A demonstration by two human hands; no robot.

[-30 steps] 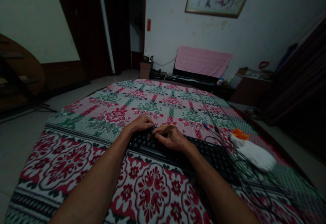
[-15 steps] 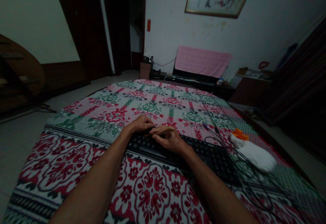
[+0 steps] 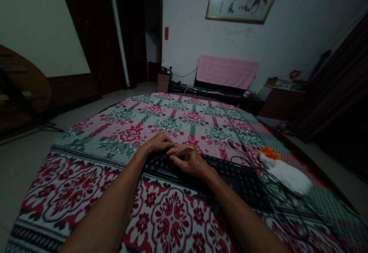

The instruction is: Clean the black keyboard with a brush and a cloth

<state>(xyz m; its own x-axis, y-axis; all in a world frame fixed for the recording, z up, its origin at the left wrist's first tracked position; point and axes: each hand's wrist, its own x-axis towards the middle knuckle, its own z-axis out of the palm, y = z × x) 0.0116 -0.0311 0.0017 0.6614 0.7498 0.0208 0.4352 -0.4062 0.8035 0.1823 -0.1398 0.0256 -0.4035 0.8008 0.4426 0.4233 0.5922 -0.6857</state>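
Observation:
A black computer keyboard (image 3: 230,176) lies flat on the patterned bedspread, with both my hands at its left part. My left hand (image 3: 160,142) is at the far left edge of the keyboard, its fingers bent and close together over that edge; the fingertips are partly hidden. Pinched in my right hand (image 3: 191,163) is a slim, light-brown wooden stick-like tool (image 3: 184,151). It slants down to the left toward the keys, and its working tip is too dark and small to make out. My right hand and wrist cover the middle keys.
Right of the keyboard lies a white plush-like object (image 3: 291,178) with an orange top, beside tangled black cables (image 3: 277,191). The floral bedspread (image 3: 172,214) stretches to the bed's far end. Beyond stands a low cabinet with a pink cloth (image 3: 227,71) over something on it.
My right hand and the wooden tool have shifted slightly left, with the tool tilted a bit differently. The left hand stays at the keyboard's edge. The camera view has tipped up slightly.

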